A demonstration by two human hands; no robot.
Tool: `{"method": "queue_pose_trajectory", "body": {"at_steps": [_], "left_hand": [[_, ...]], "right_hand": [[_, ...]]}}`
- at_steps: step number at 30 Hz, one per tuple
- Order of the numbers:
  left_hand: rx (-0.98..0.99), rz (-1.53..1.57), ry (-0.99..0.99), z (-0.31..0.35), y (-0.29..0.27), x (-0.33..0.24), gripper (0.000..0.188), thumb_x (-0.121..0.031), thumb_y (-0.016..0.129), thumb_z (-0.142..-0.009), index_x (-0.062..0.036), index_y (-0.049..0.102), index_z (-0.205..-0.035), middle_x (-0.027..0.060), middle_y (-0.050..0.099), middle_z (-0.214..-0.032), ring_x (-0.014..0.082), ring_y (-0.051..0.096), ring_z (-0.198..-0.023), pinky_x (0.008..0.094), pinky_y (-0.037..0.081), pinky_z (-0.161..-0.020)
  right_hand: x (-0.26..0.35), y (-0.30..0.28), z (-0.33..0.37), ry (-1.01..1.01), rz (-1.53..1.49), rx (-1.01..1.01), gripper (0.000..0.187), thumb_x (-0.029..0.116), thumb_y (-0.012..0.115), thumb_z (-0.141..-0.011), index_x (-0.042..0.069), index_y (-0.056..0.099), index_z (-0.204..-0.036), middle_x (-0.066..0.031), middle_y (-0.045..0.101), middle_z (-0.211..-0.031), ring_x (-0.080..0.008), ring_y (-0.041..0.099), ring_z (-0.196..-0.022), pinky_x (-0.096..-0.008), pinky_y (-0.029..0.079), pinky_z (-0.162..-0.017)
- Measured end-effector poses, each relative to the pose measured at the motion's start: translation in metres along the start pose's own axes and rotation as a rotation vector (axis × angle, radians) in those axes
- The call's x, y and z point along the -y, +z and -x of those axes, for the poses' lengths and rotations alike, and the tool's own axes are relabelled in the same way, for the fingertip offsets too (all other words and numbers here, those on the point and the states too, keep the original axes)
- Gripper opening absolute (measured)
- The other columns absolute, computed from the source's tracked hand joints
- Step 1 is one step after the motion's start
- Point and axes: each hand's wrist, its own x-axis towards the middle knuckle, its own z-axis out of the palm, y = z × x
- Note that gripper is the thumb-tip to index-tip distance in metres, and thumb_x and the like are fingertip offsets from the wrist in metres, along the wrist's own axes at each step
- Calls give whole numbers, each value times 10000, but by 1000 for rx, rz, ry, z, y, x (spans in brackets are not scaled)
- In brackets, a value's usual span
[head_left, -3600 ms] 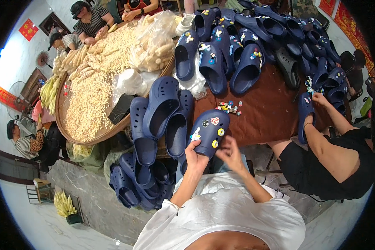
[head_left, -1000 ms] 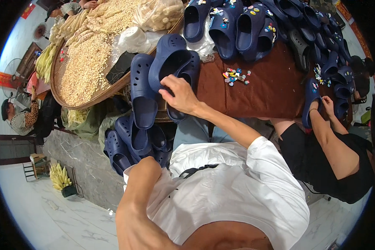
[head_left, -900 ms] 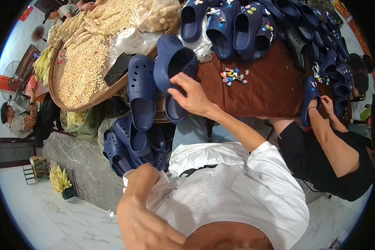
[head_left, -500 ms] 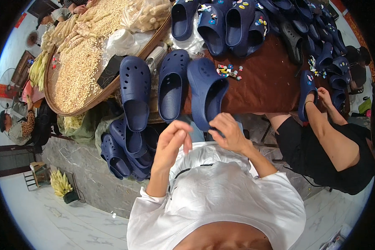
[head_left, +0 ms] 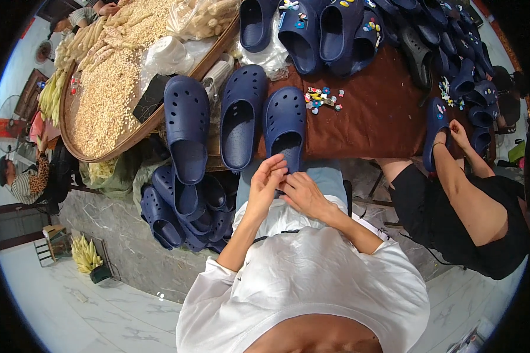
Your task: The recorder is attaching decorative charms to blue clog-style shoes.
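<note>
A navy blue clog [head_left: 285, 120] with holes in its toe stands at the table's front edge, heel toward me. At its heel end, my left hand [head_left: 267, 183] has its fingers bent and drawn together. My right hand [head_left: 308, 197] meets it there, fingertips curled against the left ones; whatever lies between them is hidden or too small to name. Left of this clog are a second navy clog [head_left: 240, 120] and a third navy clog [head_left: 186, 126]. Small colourful shoe charms [head_left: 323, 99] lie in a pile just right of the nearest clog.
Several navy clogs [head_left: 185, 206] hang or lie below the table edge. More clogs with charms [head_left: 300, 44] fill the far side. A round woven tray [head_left: 109, 157] holds pale kernels. At right, a co-worker's arm [head_left: 468, 188] reaches to another clog [head_left: 437, 126] on the brown-covered table [head_left: 359, 129].
The nearest clog has gone from tilted to straight, its toe away from me. Both my hands have come together at its heel, the right moving left.
</note>
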Motion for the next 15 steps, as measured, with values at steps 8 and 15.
{"method": "queue_pose_trajectory", "body": {"at_steps": [8, 15], "left_hand": [[-35, 161, -95, -40, 10, 20, 515, -170, 533, -963, 7, 366, -1417, 149, 462, -1396, 208, 482, -1252, 336, 386, -1039], [-151, 363, -112, -68, 29, 29, 351, -232, 579, -951, -31, 511, -1230, 69, 553, -1237, 195, 522, -1167, 355, 393, -1001]], "right_hand": [[-38, -48, -15, 410, -166, -369, 109, 87, 638, -853, 49, 628, -955, -133, 601, -917, -318, 603, -850, -395, 481, -733], [-155, -52, -31, 584, 89, -547, 249, 83, 625, -855, 61, 560, -1094, -139, 532, -1004, -332, 568, -896, -422, 458, -775]]}}
